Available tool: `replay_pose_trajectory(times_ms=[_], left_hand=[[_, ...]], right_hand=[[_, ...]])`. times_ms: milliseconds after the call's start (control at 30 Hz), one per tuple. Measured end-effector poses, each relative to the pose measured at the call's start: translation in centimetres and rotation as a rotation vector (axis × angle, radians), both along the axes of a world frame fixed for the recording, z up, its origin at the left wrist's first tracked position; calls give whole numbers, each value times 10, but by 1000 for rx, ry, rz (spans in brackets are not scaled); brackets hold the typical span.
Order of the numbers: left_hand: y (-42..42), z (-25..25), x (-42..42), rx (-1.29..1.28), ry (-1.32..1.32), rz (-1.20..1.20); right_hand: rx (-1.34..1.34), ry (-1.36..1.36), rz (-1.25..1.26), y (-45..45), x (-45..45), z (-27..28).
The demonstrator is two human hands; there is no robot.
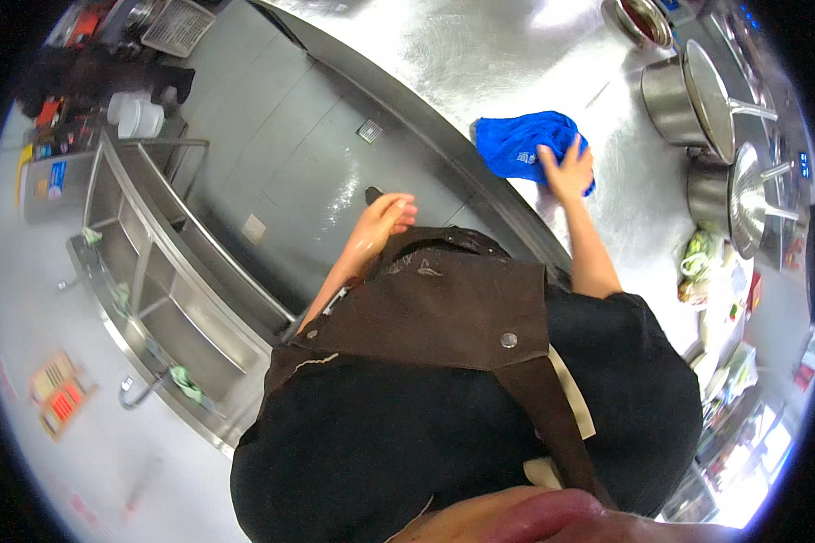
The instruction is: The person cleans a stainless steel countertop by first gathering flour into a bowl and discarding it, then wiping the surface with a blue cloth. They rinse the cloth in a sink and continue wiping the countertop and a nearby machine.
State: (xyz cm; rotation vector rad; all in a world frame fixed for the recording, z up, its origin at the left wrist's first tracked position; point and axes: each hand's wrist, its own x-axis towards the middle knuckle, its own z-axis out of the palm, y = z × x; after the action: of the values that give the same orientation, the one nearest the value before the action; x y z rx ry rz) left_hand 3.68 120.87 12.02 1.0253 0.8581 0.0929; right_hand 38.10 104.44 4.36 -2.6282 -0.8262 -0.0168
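Note:
My right hand (570,170) lies on a bunched blue cloth (526,142), thumb and fingers spread over its right end. Pale printing shows on the cloth, which rests on a stainless steel worktop (435,51) near the edge beside me. My left hand (388,214) hangs in front of the dark apron (441,305), above the floor and away from the worktop. Its fingers are loosely bent, and nothing shows in them.
Two steel pots (672,102) with handled metal pieces over them stand along the worktop's far side, near a round bowl (642,24) and bagged greens (699,258). Opposite is a steel sink (197,332). The tiled floor (278,136) has a wet shine and a drain (369,131).

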Motion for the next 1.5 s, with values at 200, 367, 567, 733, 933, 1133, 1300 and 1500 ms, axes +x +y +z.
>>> replay_pose_trajectory(times_ms=[200, 367, 567, 733, 933, 1133, 1300, 1500], left_hand=[[94, -21, -81, -50, 210, -3], [203, -13, -92, 114, 338, 49], [302, -33, -127, 576, 402, -128], [339, -36, -129, 623, 476, -182], [373, -56, -101, 441, 432, -264], [438, -11, -11, 556, 422, -539], [510, -49, -28, 695, 483, -325], [557, -99, -48, 697, 712, -696]], right_hand=[[-11, -107, 112, 208, -102, -12], [-36, -27, 414, 357, -108, -7], [510, -87, 33, 216, -17, -9], [-34, -463, -762, 101, 47, -44], [328, -142, -162, 366, 35, -12], [385, 292, 520, 492, -59, -52], [137, -24, 455, 485, 69, -15], [333, 100, -64, 550, 210, -12]])
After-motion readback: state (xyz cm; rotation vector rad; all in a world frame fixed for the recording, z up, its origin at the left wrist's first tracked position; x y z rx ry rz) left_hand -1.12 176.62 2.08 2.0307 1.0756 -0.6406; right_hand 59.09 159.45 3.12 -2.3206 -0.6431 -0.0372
